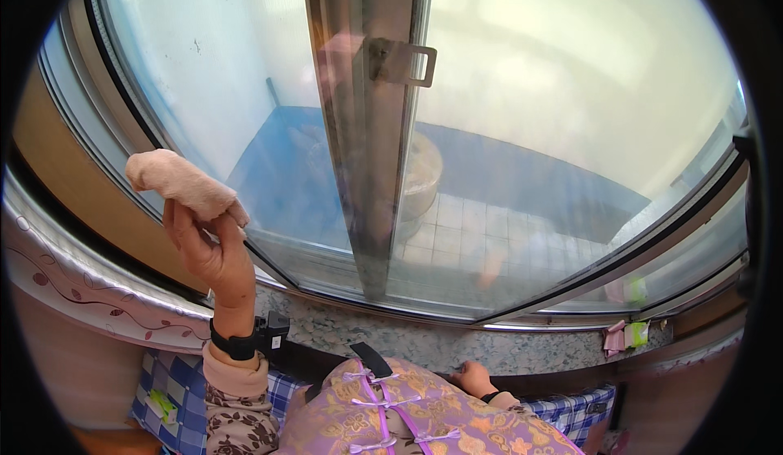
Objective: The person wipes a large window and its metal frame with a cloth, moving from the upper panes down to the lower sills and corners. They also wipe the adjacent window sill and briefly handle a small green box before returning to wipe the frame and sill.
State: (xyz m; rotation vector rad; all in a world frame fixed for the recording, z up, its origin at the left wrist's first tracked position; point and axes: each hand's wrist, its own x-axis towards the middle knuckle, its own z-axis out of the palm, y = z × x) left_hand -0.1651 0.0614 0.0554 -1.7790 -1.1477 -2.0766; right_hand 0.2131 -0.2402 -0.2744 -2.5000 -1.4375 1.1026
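My left hand (211, 247) is raised at the left of the view, its fingers gripping a folded beige cloth (183, 184) near the left side of a sliding glass window (508, 118). A black strap with a small device circles that wrist. Low at the centre right, my right hand (474, 378) rests at the near edge of the speckled stone windowsill (397, 336); its fingers look curled, and whether it holds anything cannot be told. Between the panes stands the metal window frame (373, 149) with a latch handle (404, 63).
Pink and green packets (625, 337) lie at the sill's right end. A patterned curtain (116, 308) hangs at the left. Blue checked fabric (177, 394) lies below, with a green packet (161, 406) on it. Beyond the glass are a tiled floor and a round object.
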